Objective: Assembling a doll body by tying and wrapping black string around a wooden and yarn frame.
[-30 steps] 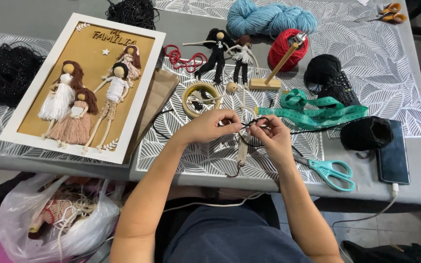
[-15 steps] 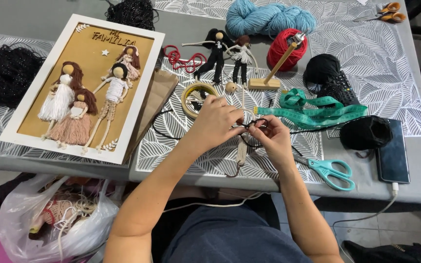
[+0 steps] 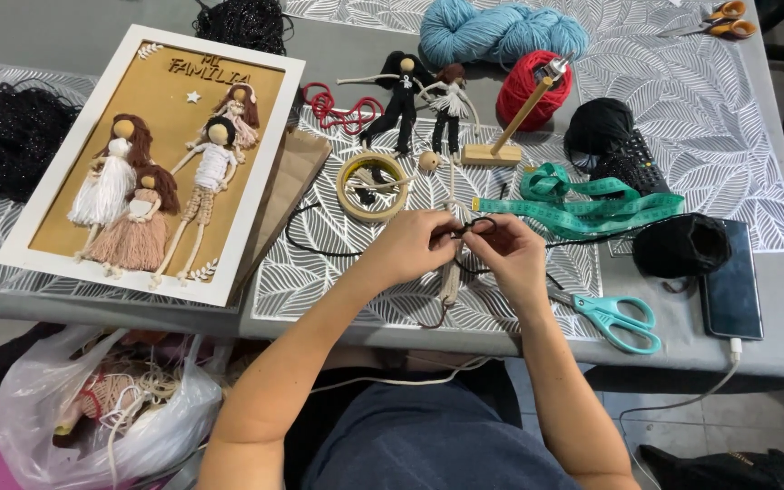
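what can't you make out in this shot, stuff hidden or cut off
1. Head view: the left hand and right hand cover the spot where they pinch the black cord, so any knot is hidden.
2. The small wooden piece under the hands is mostly covered; its shape is unclear.
3. The orange scissors are cut by the top edge.
4. The plastic bag veils its contents.

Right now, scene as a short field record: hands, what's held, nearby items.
left hand: pinching black cord against a small doll body
right hand: fingertips on the same cord, meeting the left hand
doll body: pale, lying under the hands
near right: teal scissors, green tape measure, phone
near left: tape roll, framed yarn-doll picture
surface: leaf-patterned mat
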